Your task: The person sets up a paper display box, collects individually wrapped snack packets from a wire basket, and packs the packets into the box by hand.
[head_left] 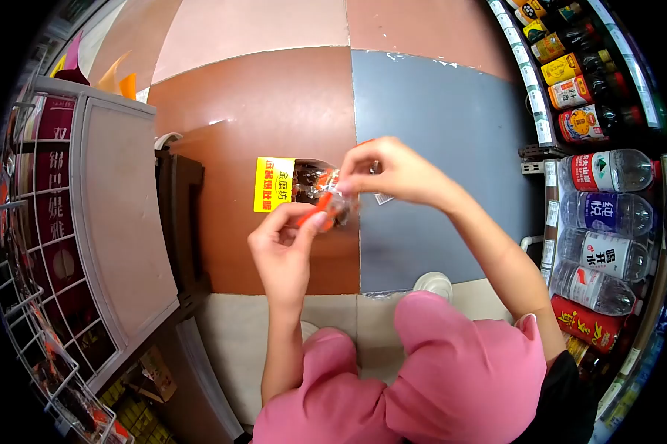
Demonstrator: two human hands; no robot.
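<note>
Between my hands is a small clear packet with red-orange print (324,210), slightly blurred. My left hand (283,243) pinches its lower left end between thumb and fingers. The fingers of my right hand (389,172) are closed at its upper right side. Below and behind the packet is a box (274,185) with a yellow panel and red and black lettering. Dark contents show in its open part, along with another red-orange wrapper (326,179). My right hand and the packet hide the box's right side.
A right-hand shelf holds water bottles (596,211), sauce bottles (570,91) and a red package (586,324). At left stand a white-panelled cabinet (122,214) and a wire rack (52,266) with packets. The floor (444,126) has large coloured tiles.
</note>
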